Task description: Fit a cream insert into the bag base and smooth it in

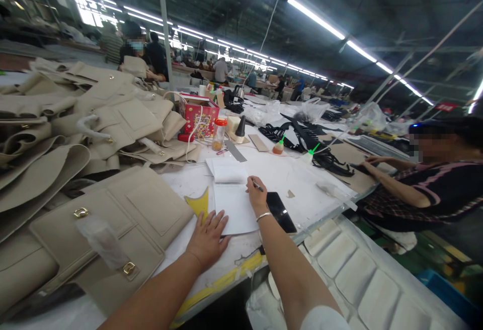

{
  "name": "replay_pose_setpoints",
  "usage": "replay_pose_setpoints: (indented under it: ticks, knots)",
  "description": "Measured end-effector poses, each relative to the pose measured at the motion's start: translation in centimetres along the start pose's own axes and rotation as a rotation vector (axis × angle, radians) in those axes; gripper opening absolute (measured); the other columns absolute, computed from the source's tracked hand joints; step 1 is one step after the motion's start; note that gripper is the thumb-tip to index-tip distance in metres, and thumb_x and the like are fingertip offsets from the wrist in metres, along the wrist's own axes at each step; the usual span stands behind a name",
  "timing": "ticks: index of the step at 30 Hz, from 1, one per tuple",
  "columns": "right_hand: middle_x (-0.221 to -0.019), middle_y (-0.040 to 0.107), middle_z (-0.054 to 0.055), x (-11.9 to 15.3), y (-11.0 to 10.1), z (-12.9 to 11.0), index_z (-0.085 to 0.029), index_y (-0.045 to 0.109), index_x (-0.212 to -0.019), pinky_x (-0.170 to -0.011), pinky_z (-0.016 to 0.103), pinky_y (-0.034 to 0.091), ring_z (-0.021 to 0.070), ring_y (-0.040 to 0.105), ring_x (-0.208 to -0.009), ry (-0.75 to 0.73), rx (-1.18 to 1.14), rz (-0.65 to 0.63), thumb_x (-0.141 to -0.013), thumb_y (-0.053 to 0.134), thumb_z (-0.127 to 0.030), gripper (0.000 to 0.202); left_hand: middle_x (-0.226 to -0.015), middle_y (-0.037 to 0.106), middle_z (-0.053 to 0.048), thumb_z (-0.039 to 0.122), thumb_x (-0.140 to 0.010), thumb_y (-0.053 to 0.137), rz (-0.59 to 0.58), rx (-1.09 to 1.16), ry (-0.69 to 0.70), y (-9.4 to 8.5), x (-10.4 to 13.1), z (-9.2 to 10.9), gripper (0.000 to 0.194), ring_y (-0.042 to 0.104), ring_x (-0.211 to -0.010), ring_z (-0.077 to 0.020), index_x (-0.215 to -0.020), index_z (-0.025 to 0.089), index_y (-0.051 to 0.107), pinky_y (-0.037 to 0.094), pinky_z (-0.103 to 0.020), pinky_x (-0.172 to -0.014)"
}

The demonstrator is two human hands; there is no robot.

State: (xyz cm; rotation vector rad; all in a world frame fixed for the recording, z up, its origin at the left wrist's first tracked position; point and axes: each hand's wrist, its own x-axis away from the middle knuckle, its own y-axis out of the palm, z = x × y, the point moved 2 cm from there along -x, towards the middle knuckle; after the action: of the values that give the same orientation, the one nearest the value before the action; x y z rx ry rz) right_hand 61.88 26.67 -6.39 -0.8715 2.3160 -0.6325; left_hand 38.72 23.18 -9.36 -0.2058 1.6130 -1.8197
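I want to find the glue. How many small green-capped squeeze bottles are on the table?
2: one green-capped bottle beside the black straps, another just right of it. More may hide among the clutter.

pen (258, 185): mostly hidden in the right hand (256, 196); only its thin dark tip shows past the fingers (249, 183).
paper (234, 208): near left corner covered by the left hand (207, 239); any writing too faint to tell.
phone (280, 211): near end hidden behind the right wrist.
bags (113, 229): cut off by the left and bottom edges.
far benches: people and goods too small and blurred to tell.
co-worker (433, 184): cut off at the right edge.
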Motion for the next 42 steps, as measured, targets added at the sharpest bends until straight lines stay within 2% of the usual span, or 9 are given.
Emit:
replay_pose_setpoints:
  ticks: [5, 12, 17, 20, 22, 25, 29, 34, 42]
  knots:
    - [-0.109, 0.063, 0.009, -1.0, -3.3, 1.0, -0.018, 0.057, -0.111, -0.084, 0.029, 0.045, 0.0192, 0.060, -0.097, -0.183, 0.252, -0.133, -0.089, 0.040, -0.032, 0.031, -0.140, 0.043, -0.004, 0.047, -0.088, 0.041, 0.025, 0.002, 0.011, 0.0, 0.1, 0.1, 0.050, 0.038, -0.128, -0.0294, -0.131, 0.022, 0.047, 0.020, -0.054, -0.109]
    - [-0.099, 0.066, 0.012, 0.5, -4.8, 3.3, -0.019, 0.062, -0.103, -0.098, 0.042, 0.031, 0.0239, 0.057, -0.101, -0.293, 0.561, -0.362, -0.083, 0.047, -0.010, 0.027, -0.139, 0.044, -0.005, 0.044, -0.088, 0.044, 0.069, 0.010, 0.030, 0.3, 0.2, 0.0, 0.048, 0.039, -0.127, -0.0313, -0.130, 0.021, 0.048, 0.021, -0.057, -0.108]
    - [-0.103, 0.065, 0.015, 0.8, -5.9, 3.4, -0.016, 0.064, -0.098, -0.106, 0.047, 0.015, 0.0260, 0.048, -0.114, -0.298, 0.561, -0.330, -0.081, 0.044, -0.005, 0.028, -0.138, 0.045, -0.004, 0.046, -0.088, 0.044, 0.076, 0.020, 0.019, 0.1, 0.2, 0.1, 0.049, 0.040, -0.126, -0.0310, -0.129, 0.020, 0.049, 0.022, -0.057, -0.108]
    - [-0.103, 0.065, 0.015, 0.2, -6.3, 2.5, -0.015, 0.063, -0.105, -0.106, 0.046, 0.016, 0.0276, 0.049, -0.114, -0.251, 0.482, -0.246, -0.084, 0.047, -0.016, 0.026, -0.139, 0.044, -0.004, 0.047, -0.088, 0.042, 0.056, 0.029, 0.012, 0.0, 0.1, 0.1, 0.050, 0.039, -0.126, -0.0310, -0.130, 0.020, 0.049, 0.022, -0.057, -0.108]
    - [-0.101, 0.067, 0.013, 0.1, -5.8, 1.3, -0.017, 0.062, -0.109, -0.102, 0.041, 0.027, 0.0261, 0.054, -0.108, -0.209, 0.389, -0.185, -0.087, 0.048, -0.030, 0.030, -0.139, 0.043, -0.004, 0.048, -0.088, 0.041, 0.039, 0.036, 0.009, 0.0, 0.0, 0.1, 0.050, 0.038, -0.127, -0.0309, -0.130, 0.021, 0.048, 0.021, -0.057, -0.108]
    - [-0.084, 0.070, 0.006, 0.3, -3.8, -0.8, -0.020, 0.065, -0.099, -0.079, 0.030, 0.045, 0.0209, 0.063, -0.085, -0.120, 0.214, -0.121, -0.088, 0.040, -0.042, 0.036, -0.140, 0.042, -0.004, 0.048, -0.088, 0.041, 0.015, 0.042, 0.005, 0.0, 0.0, 0.0, 0.051, 0.038, -0.128, -0.0312, -0.131, 0.021, 0.048, 0.020, -0.057, -0.109]
    - [-0.065, 0.065, 0.001, 0.9, -0.3, -2.3, -0.018, 0.065, -0.085, -0.056, 0.022, 0.046, 0.0140, 0.062, -0.057, -0.009, -0.020, -0.078, -0.085, 0.038, -0.041, 0.035, -0.140, 0.042, -0.004, 0.049, -0.088, 0.040, 0.006, 0.039, -0.002, -0.1, -0.1, 0.0, 0.051, 0.037, -0.128, -0.0311, -0.131, 0.022, 0.047, 0.018, -0.057, -0.109]
    - [-0.067, 0.063, -0.001, 1.7, 2.2, -1.4, -0.018, 0.061, -0.083, -0.053, 0.022, 0.045, 0.0116, 0.058, -0.050, 0.065, -0.192, 0.022, -0.078, 0.043, -0.035, 0.025, -0.141, 0.041, -0.004, 0.049, -0.089, 0.039, 0.000, 0.032, -0.002, 0.0, 0.0, -0.1, 0.052, 0.036, -0.129, -0.0304, -0.132, 0.022, 0.046, 0.018, -0.056, -0.109]
    - [-0.056, 0.057, -0.004, 2.0, 2.4, -0.8, -0.020, 0.059, -0.071, -0.057, 0.025, 0.042, 0.0137, 0.053, -0.051, 0.098, -0.213, 0.115, -0.075, 0.046, -0.033, 0.018, -0.141, 0.042, -0.004, 0.047, -0.088, 0.041, 0.026, 0.041, 0.003, 0.3, 0.0, -0.1, 0.051, 0.036, -0.128, -0.0296, -0.132, 0.022, 0.046, 0.017, -0.056, -0.109]
